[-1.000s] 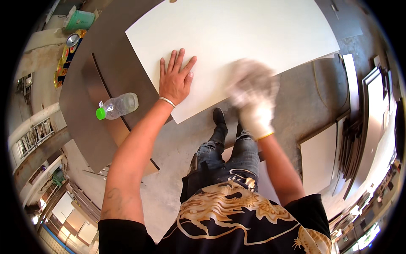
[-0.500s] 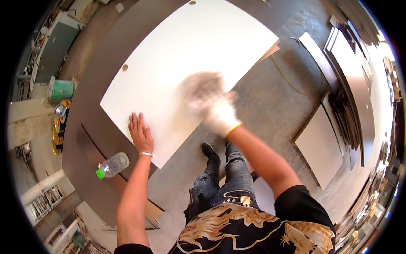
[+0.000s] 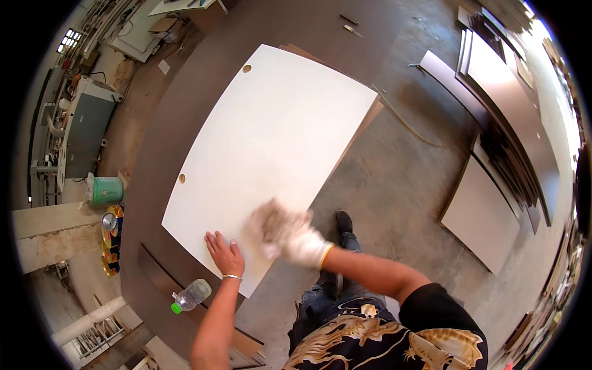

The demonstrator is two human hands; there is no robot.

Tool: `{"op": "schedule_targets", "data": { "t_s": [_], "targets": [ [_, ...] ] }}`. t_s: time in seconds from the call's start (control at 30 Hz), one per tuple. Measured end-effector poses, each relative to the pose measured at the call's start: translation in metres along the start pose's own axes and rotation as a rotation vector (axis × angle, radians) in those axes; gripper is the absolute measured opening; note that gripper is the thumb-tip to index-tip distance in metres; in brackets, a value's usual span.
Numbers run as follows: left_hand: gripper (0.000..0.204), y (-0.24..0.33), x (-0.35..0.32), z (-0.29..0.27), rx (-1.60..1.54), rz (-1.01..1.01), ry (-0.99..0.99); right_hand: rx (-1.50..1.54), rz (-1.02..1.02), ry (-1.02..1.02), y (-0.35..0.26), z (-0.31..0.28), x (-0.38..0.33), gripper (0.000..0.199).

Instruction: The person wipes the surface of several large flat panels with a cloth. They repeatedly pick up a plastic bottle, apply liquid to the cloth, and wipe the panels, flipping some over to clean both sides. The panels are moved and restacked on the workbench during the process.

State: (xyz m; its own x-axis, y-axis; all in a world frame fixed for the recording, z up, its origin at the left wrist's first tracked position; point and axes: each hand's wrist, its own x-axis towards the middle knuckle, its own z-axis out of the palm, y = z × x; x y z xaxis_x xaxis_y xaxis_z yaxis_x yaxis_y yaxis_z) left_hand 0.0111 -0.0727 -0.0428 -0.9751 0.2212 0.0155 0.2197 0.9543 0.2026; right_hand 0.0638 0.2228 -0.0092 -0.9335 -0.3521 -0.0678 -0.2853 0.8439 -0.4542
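On the near end of a white board (image 3: 271,135), the white-gloved right hand (image 3: 303,248) has its grip round a crumpled cloth (image 3: 265,223), though blur hides just how the fingers hold it. Half a second ago the cloth was farther from the left hand (image 3: 224,254); now it is just beside it. So the rubbing seems to have come down to the near end. The bare left hand is still flat by the board's left edge, its grip loose with nothing in it. It may help stop the board from sliding. The view has moved too, so the whole board shows, with two round holes (image 3: 182,179) along its left side. It lies on a big brown bench (image 3: 290,26), and a brown sheet (image 3: 366,123) pokes out from under it. Near the left hand is a clear bottle (image 3: 194,293). Well off to the left is a green bucket (image 3: 108,190), and more boards (image 3: 509,92) are far to the right
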Motion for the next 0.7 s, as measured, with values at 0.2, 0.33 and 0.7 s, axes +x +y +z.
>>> {"op": "schedule_targets", "data": {
  "t_s": [0.2, 0.33, 0.7],
  "targets": [
    [0.075, 0.053, 0.004, 0.015, 0.051, -0.053, 0.064, -0.147, 0.721, 0.683, 0.283, -0.113, 0.01, 0.054],
    [0.076, 0.045, 0.0, 0.007, 0.067, -0.099, 0.086, -0.482, 0.51, 0.013, 0.106, -0.089, 0.067, 0.07],
    [0.074, 0.06, 0.01, 0.003, 0.037, -0.06, 0.105, -0.435, 0.605, 0.42, 0.28, -0.132, 0.127, 0.056]
  ]
}}
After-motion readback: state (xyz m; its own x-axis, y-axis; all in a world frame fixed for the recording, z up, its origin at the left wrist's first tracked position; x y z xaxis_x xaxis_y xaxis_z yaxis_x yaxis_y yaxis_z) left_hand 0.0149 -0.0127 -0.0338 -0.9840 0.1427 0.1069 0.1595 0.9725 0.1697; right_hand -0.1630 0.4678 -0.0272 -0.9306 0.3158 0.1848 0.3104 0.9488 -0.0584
